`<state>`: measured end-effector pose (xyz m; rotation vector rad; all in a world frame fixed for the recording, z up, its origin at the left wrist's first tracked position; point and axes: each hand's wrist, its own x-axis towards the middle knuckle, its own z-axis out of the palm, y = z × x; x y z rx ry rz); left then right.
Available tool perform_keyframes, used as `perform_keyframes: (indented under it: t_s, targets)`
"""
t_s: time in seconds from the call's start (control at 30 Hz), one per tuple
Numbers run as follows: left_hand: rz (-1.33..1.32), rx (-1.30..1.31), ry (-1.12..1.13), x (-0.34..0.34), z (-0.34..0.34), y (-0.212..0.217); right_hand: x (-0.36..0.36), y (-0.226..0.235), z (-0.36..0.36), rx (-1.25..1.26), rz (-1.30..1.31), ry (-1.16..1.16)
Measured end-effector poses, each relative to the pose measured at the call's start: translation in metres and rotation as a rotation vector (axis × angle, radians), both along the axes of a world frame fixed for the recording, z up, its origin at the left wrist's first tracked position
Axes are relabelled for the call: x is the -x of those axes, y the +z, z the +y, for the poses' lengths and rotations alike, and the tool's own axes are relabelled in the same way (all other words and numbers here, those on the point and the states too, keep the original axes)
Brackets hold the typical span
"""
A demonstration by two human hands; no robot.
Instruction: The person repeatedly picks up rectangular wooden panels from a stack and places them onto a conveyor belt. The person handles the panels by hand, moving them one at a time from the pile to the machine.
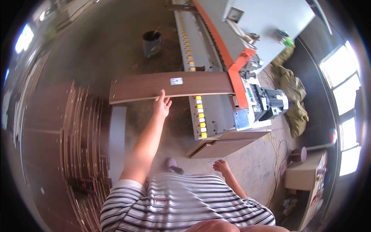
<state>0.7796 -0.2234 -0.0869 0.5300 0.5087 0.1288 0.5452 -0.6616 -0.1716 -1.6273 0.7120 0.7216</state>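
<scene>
A long brown wood-grain board (139,86) with a small white label lies across the machine's roller bed (201,120). Its right end is under the orange guard beam (237,87); the left end sticks out past the bed. My left hand (162,105) reaches forward to the board's near edge, fingers apart, one fingertip overlapping the edge. It does not grip the board. My right hand (221,166) hangs low near my body, away from the machine, its fingers loosely bent and slightly apart with nothing visible in them.
Brown boards (83,135) are stacked at the left, with a dark red-and-black object (87,185) on them. A dark bucket (152,43) stands on the floor beyond. The machine's black motor (275,99) juts out at right. Yellow cables (275,154) trail across the floor near a bench (305,174).
</scene>
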Motion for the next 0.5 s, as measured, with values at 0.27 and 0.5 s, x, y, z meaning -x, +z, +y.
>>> perform_keyframes:
  t_s: [0.27,0.5]
  targets:
    - [-0.146,0.040,0.155,0.013,0.016,0.008,-0.015,0.046,0.020,-0.123,-0.274,-0.205]
    - [-0.162,-0.178,0.106,0.134,0.081,0.053,-0.082,0.130,-0.005,-0.541,-0.576,-0.467]
